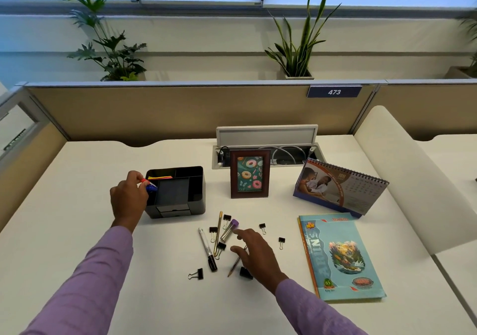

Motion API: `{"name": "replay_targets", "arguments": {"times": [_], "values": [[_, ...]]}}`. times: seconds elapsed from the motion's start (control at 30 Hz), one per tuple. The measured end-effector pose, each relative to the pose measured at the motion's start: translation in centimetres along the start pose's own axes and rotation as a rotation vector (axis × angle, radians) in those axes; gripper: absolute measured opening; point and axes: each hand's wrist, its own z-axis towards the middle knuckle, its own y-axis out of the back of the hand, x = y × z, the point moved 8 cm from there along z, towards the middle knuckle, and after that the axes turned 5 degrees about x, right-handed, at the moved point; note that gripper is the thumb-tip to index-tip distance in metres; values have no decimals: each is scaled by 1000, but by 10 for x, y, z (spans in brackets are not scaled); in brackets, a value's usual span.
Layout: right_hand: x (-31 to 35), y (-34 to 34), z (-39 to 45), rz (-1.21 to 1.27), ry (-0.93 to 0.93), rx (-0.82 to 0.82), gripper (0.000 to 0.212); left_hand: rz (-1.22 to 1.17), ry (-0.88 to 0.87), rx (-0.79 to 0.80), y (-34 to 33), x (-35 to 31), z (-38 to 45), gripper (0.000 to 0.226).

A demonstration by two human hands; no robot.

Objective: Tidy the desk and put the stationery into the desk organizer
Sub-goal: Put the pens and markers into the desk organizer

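L. hand (128, 200), grip closed on a small blue-and-red item (149, 185) (type not discernible), held at the left rim of the black desk organizer (180, 192), over its left compartment. R. hand (254, 250), grip open, fingers spread, palm down over a pencil (234, 266) lying w/ tip toward the viewer; whether fingers touch it cannot be told. All positions below given rel. to the organizer, which sits on the white worktop (103, 231). Yellow and pink paper (159, 177) shows in its rear-left compartment. Loose stationery lies in front and to the right of it: gold pen (218, 234), black-capped marker (207, 249), purple-capped tube (229, 230), and several black binder clips, e.g. one nearest the viewer (196, 274), one far right (281, 242). A black cap-like piece (245, 272) lies just beside the R. wrist. To the right of the organizer: framed donut picture (249, 173), upright. Farther right: desk calendar (340, 186), standing; in front of the calendar, a blue notebook (340, 256), flat. Both sleeves purple.
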Motion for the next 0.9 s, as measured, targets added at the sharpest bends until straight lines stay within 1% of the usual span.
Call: {"name": "replay_targets", "arguments": {"times": [0.17, 0.33, 0.5, 0.6, 0.7, 0.8, 0.9], "values": [[1, -7, -1, -13, -2, 25, 43, 92, -37, 64, -12, 1, 3, 14], [1, -17, -1, -39, -6, 73, 41, 176, -61, 89, -15, -2, 5, 13], [3, -33, -3, -108, 12, 166, 36, 248, -33, 121, -17, -6, 4, 13], [12, -45, -2, -172, 42, 228, 36, 205, -11, 110, -15, -7, -2, 18], [24, -59, 2, -251, 72, 271, 35, 167, -10, 76, -14, -5, -9, 28], [32, -69, 7, -266, -4, 274, 36, 70, 66, 33, -10, -4, -20, 32], [38, -77, 11, -300, -95, 277, 40, -62, 96, -23, -6, -12, -46, 32]]}}
